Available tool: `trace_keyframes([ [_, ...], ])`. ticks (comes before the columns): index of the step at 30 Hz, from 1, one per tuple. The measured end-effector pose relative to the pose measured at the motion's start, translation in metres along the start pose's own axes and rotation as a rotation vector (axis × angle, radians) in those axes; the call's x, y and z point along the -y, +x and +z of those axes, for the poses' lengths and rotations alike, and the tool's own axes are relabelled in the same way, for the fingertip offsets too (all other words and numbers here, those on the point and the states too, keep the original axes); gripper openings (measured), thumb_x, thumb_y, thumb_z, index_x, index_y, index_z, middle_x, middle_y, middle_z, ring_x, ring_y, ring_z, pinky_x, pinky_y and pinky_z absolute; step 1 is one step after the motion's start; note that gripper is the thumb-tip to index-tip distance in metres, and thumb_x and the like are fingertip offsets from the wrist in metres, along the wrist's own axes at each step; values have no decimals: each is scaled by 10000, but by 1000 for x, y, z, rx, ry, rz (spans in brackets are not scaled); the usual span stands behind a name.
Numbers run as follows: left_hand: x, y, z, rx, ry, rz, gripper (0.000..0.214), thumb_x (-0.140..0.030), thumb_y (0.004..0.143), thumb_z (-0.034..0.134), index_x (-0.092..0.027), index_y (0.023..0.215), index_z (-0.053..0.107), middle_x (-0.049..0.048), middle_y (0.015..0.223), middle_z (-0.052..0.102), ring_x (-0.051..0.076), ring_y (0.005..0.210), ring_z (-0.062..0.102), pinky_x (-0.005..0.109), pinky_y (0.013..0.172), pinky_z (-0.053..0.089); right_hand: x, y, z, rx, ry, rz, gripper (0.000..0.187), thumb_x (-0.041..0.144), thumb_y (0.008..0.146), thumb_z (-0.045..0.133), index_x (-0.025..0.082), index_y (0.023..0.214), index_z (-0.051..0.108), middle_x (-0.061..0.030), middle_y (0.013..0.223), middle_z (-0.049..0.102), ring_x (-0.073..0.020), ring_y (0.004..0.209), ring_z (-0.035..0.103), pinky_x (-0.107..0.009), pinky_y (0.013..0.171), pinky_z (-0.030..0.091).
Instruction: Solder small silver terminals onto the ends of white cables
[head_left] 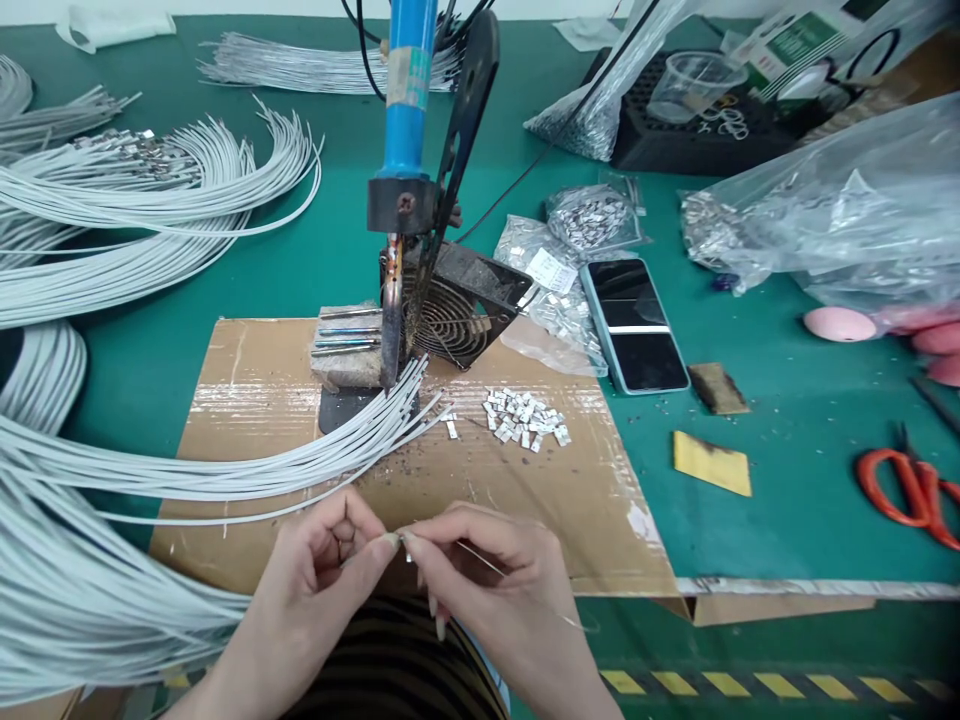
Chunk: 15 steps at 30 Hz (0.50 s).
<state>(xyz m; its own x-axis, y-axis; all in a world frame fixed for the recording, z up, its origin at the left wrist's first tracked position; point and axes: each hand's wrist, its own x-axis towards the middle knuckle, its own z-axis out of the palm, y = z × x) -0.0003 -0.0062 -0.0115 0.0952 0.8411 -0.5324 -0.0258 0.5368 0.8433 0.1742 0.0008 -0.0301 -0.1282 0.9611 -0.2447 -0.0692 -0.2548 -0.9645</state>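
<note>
My left hand point(326, 565) and my right hand point(499, 570) meet fingertip to fingertip above the front edge of the cardboard sheet point(255, 400). Between the pinched tips is a tiny shiny piece point(407, 550), mostly hidden by the fingers. A thin, pale wire point(480, 558) runs through the closed fingers of my right hand and trails out past the wrist. Just beyond the hands, a bundle of white cables point(262, 478) lies with its ends beneath a blue-handled soldering iron point(405, 110), which is clamped tip down. Small metal terminals point(525, 418) are heaped on the cardboard to the right.
More cable bundles point(112, 270) fill the left side. A small fan point(465, 300) stands behind the iron. On the right are a phone point(636, 325), bags of metal parts point(592, 215), a yellow sponge point(711, 463) and red-handled scissors point(900, 485).
</note>
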Motion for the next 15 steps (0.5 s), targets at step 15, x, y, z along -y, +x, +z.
trace_keyframes([
  [15, -5, -4, 25, -134, -221, -7, 406, -563, 893, 795, -211, 844, 600, -78, 555, 552, 81, 490, 461, 171, 491, 349, -21, -9, 34, -290, 155, -49, 194, 344, 911, 788, 210, 783, 845, 33, 528, 610, -77, 395, 467, -175, 358, 403],
])
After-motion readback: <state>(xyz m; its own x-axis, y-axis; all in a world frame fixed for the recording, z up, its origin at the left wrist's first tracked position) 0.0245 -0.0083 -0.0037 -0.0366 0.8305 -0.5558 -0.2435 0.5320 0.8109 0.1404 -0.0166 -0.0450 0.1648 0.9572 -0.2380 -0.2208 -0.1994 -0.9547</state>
